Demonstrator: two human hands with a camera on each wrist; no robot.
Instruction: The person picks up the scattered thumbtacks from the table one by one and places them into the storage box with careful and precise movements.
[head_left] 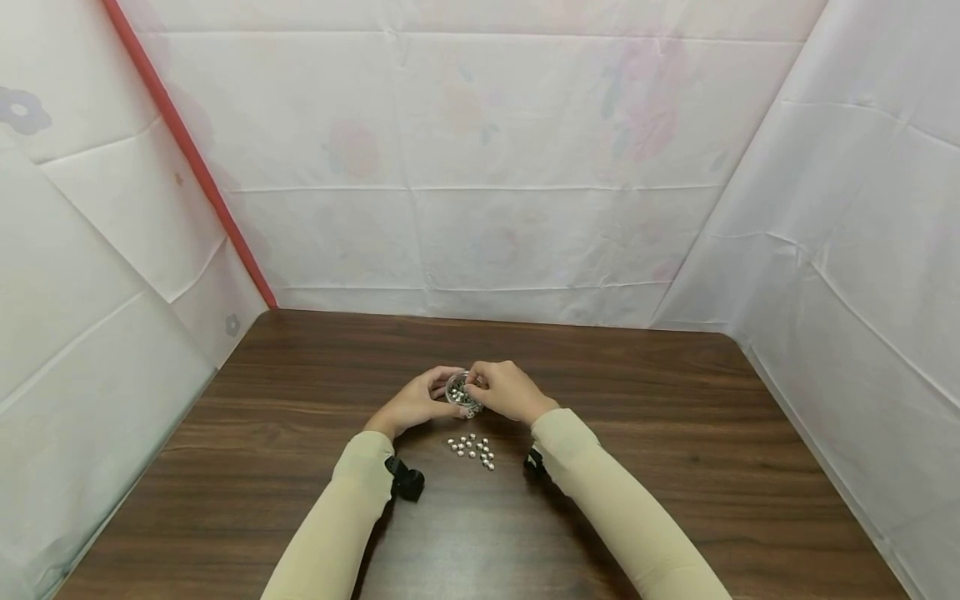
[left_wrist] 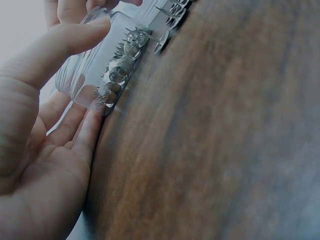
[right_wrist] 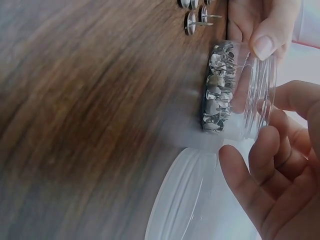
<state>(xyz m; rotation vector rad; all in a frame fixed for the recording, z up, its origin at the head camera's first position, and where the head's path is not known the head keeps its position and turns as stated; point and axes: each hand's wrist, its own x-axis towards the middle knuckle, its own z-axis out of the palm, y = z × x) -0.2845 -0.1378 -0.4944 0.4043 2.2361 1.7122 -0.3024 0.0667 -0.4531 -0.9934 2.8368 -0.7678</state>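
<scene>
My left hand [head_left: 417, 403] grips a small clear jar [left_wrist: 89, 80] from its left side, thumb toward me and fingers around the far side. A layer of silver thumbtacks [right_wrist: 216, 92] covers the jar's bottom. At the jar's mouth is my right hand [head_left: 510, 392], its fingers bent, one fingertip dipping inside past the threaded rim. Whether those fingertips pinch a tack I cannot tell. Closer to me on the wood, several loose thumbtacks [head_left: 472, 454] are spread, heads down with points up in the wrist views.
Beside the jar, below my right hand, lies a clear round plastic lid [right_wrist: 172, 200]. Everything stands on a dark wood-grain table [head_left: 300, 433]. Pale flowered sheeting [head_left: 480, 167] hangs at the back and both sides, with a red strip [head_left: 191, 158] at the left corner.
</scene>
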